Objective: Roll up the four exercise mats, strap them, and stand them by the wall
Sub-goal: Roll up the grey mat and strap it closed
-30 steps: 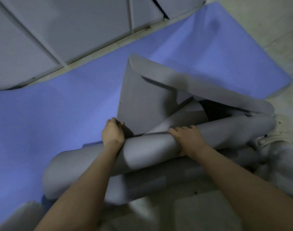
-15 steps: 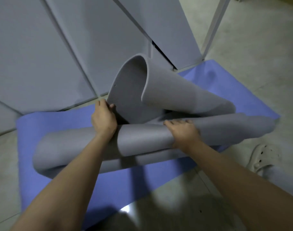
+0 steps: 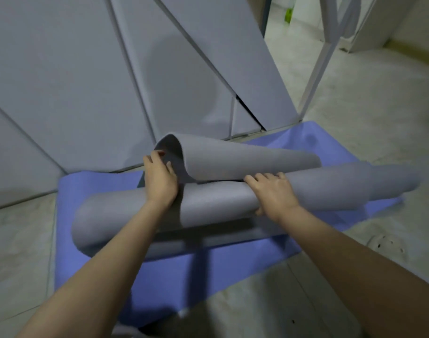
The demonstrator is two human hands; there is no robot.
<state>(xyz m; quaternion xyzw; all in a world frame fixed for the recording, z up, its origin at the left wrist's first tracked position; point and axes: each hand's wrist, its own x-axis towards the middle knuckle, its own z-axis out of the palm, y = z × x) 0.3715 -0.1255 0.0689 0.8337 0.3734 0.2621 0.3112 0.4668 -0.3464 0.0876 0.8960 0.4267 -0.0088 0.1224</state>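
Observation:
A grey exercise mat (image 3: 216, 206) lies as a loose, long roll across a flat blue mat (image 3: 184, 272) on the floor. Its free end (image 3: 233, 159) curls up and over behind the roll. My left hand (image 3: 159, 179) rests on the roll near its middle, fingers reaching onto the curled flap. My right hand (image 3: 272, 191) grips the top of the roll further right, thumb tucked under the front. The roll's right end (image 3: 389, 184) flares wider than the left.
Grey padded wall panels (image 3: 111, 81) rise right behind the mats. A white metal frame leg (image 3: 316, 76) stands at the right of the panels. Pale tiled floor (image 3: 367, 123) spreads to the right and front.
The view has lifted, showing more wall and floor. The grey flap has folded lower over the roll. Both hands stay on the roll, the left one reaching further onto the flap.

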